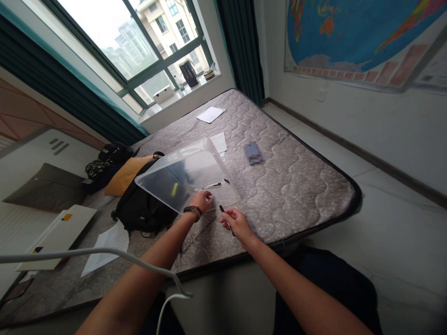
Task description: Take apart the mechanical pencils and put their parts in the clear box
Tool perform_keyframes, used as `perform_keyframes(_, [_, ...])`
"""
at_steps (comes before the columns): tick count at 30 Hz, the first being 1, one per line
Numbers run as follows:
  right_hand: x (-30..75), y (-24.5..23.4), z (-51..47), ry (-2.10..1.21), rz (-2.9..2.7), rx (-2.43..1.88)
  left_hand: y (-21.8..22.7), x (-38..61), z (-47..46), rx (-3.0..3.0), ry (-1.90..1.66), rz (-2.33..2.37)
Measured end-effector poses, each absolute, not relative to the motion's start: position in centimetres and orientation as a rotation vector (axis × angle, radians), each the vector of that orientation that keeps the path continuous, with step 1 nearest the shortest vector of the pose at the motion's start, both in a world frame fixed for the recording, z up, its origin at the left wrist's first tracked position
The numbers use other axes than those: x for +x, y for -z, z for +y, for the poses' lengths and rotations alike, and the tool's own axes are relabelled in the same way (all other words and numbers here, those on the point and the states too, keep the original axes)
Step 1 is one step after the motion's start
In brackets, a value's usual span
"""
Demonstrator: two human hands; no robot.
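A clear plastic box lies tipped over on the mattress, its open side towards me. My left hand is at its near edge, fingers curled together; whether something small is between them is hidden. In my right hand, just right of the box, a black pen is gripped between thumb and fingers, its tip pointing up and left. Beyond my left hand a white and black pen lies in the box. A small dark piece and a yellow strip-like object also show there.
A black backpack and a yellow cushion are left of the box. Papers and a pixelated blue-grey item lie on the mattress. A white cable crosses in front of my left forearm.
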State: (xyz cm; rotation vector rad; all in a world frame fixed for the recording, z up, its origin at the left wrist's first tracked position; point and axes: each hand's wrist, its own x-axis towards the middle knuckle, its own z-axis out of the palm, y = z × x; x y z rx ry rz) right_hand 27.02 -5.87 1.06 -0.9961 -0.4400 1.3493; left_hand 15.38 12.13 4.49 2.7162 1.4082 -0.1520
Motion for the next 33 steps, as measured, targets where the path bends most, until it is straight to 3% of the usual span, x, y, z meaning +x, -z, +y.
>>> perform_keyframes(19, [27.1,-1.4,-5.9,-1.361,-0.411,-0.986,-4.7,17.2,12.5,2.725,0.211,1.380])
perform_keyframes(33, [27.2,-1.6,-6.0,-1.367,-0.405,-0.995,-5.2,17.3,10.8,2.679,0.045,1.351])
